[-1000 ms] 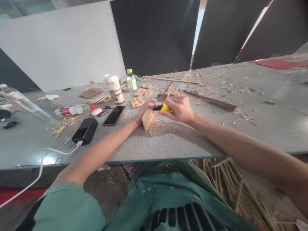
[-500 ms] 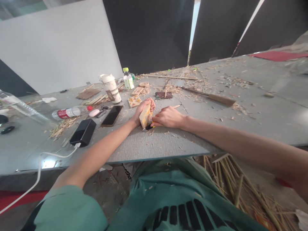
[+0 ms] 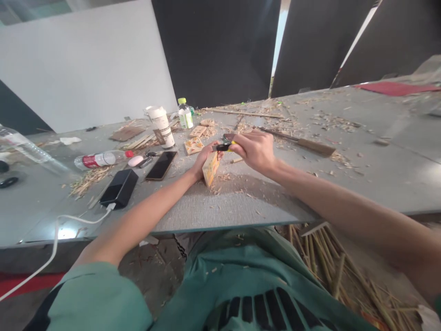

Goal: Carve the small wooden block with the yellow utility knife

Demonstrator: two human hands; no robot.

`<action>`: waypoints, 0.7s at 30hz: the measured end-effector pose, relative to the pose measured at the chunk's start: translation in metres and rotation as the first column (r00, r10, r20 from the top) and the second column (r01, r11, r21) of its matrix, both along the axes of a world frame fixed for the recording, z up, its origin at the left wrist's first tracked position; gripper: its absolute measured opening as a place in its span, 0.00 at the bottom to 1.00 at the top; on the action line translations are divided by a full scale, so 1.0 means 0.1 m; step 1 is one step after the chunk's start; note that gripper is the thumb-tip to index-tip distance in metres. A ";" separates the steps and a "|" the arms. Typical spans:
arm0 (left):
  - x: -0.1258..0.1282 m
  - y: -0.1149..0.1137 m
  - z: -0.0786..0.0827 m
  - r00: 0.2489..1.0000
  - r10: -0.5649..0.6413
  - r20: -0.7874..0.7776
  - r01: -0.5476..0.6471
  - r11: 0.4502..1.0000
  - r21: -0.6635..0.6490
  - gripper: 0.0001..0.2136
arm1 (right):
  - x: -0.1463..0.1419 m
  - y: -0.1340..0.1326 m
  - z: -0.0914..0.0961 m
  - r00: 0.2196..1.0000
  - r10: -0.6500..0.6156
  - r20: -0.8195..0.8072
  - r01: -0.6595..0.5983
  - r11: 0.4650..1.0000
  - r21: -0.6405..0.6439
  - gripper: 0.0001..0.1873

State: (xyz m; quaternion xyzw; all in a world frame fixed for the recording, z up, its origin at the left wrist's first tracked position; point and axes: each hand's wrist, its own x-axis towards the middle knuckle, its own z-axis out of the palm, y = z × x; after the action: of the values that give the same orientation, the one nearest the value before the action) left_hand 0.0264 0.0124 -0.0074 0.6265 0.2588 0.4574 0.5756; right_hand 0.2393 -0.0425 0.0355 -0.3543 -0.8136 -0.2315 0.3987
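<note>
Fingers curled tight around the yellow-and-black knife (image 3: 228, 147), that's the right hand (image 3: 257, 149), thumb pressed along the handle! Across from it, the left hand (image 3: 203, 161) grips the wooden block (image 3: 211, 171) from its far left side, tilting it up near the middle of the counter (image 3: 206, 214). And the knife sits right at the block's far, upper end; whether the blade actually touches wood, I can't tell.

This looks like edge trimming, so the good play would be thin, shallow strokes along the grain, wrist steady, block braced low. Watch those left fingers: they look dangerously close to the blade, and tucking them behind the block's face would be wise.

Now the room! To the right it's roomiest, just shavings (image 3: 225, 177) and a short stick (image 3: 236, 160) before the wooden-handled tool (image 3: 315, 147), farther right and beyond the hand. To the left it's tight: phone (image 3: 161, 165) beside the forearm, small patterned block (image 3: 194, 146) just past the fingers. Near side, the counter's edge limits any long pull toward the body.
</note>
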 end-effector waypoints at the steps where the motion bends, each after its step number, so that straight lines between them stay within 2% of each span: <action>1: 0.00 -0.01 0.01 1.000 -0.007 0.011 0.007 1.000 -0.001 0.16 | 0.04 0.01 -0.01 0.998 0.035 0.053 -0.035 0.999 -0.005 0.39; 4: 0.03 -0.05 0.04 0.998 -0.036 0.046 0.036 0.999 0.004 0.12 | 0.11 0.05 -0.10 0.937 0.168 0.305 -0.139 0.983 -0.117 0.39; 7: 0.06 -0.08 0.08 0.995 -0.041 0.090 0.041 0.999 0.001 0.16 | 0.04 0.07 -0.21 0.860 0.232 0.455 -0.139 0.963 -0.229 0.40; 13: 0.08 -0.04 0.06 0.989 0.044 0.144 -0.041 0.999 -0.024 0.16 | -0.14 0.05 -0.29 0.842 0.213 0.495 -0.087 0.960 -0.265 0.36; 21: 0.05 0.01 0.03 0.984 0.147 0.105 -0.150 0.989 0.018 0.16 | -0.12 0.01 -0.29 0.867 0.137 0.479 -0.017 0.969 -0.247 0.36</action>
State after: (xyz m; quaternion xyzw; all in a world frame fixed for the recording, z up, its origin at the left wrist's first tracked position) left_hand 0.0310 0.0135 -0.0048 0.5883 0.2689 0.5341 0.5443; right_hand 0.2273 -0.0415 0.0062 -0.2954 -0.9233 -0.2000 0.1427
